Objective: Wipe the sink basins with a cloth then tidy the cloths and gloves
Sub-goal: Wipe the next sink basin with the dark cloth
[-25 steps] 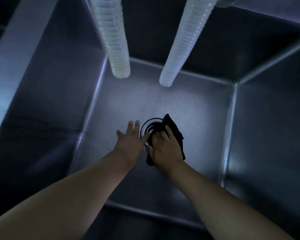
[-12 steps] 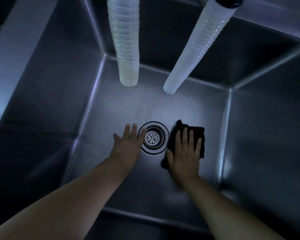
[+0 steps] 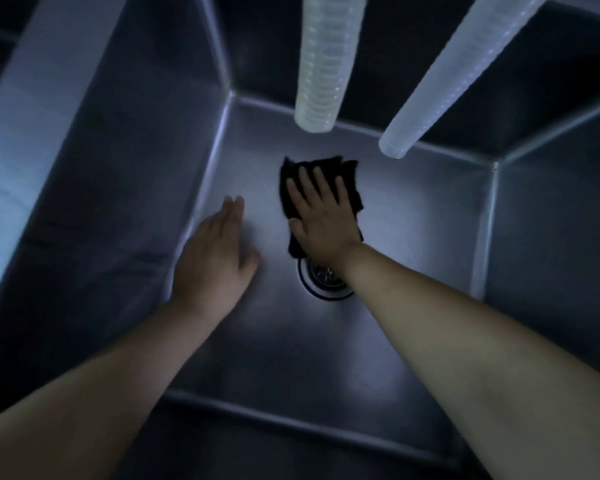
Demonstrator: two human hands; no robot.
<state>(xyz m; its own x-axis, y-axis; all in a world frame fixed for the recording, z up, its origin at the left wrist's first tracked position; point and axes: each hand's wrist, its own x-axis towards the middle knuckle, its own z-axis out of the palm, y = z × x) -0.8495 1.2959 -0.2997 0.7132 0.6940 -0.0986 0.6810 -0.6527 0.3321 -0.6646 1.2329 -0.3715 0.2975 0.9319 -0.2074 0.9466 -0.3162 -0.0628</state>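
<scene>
Brushed-metal basin (image 3: 413, 216), black cloth (image 3: 352, 188), ribbed hoses (image 3: 321, 60)

The right hand (image 3: 321, 220) is covering most of the black cloth (image 3: 352, 188); the wrist is hiding half the drain (image 3: 321, 284). The top edge is cutting off 2 ribbed hoses (image 3: 321, 64).

A commercial kitchen: deep steel sink basin (image 3: 413, 209), two ribbed hoses (image 3: 321, 57).

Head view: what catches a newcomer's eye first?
The right hand pressing a black cloth flat on the sink floor, just beyond the drain. Next, two pale ribbed hoses hanging in from the top. The left hand rests flat by the left wall.
</scene>
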